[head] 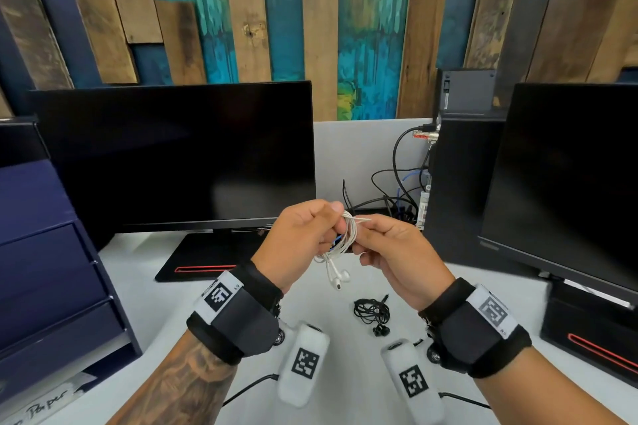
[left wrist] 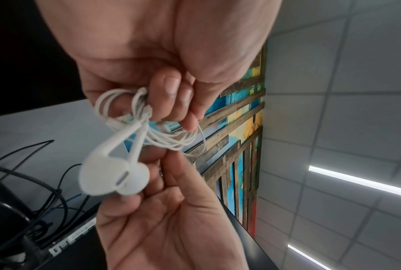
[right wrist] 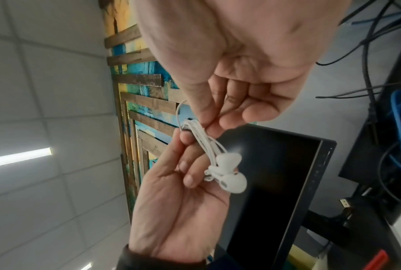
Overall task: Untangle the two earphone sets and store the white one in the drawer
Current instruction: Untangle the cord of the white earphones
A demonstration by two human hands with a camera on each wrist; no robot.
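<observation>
The white earphone set (head: 340, 247) is coiled into a small bundle and held in the air above the desk between both hands. My left hand (head: 303, 235) grips the coil with curled fingers (left wrist: 171, 95). My right hand (head: 390, 245) pinches the cable between thumb and forefinger (right wrist: 204, 113). The two white earbuds (left wrist: 113, 175) (right wrist: 229, 169) dangle below the coil. The black earphone set (head: 373, 316) lies apart in a loose heap on the white desk (head: 138, 272), below my hands. A dark blue drawer unit (head: 45, 269) stands at the left, its drawers closed.
Two dark monitors (head: 179, 155) (head: 566, 176) stand behind and right of my hands. Between them a tangle of black and blue cables (head: 397, 197) runs to a black computer case (head: 462, 162). A grey partition and a plank wall close the back.
</observation>
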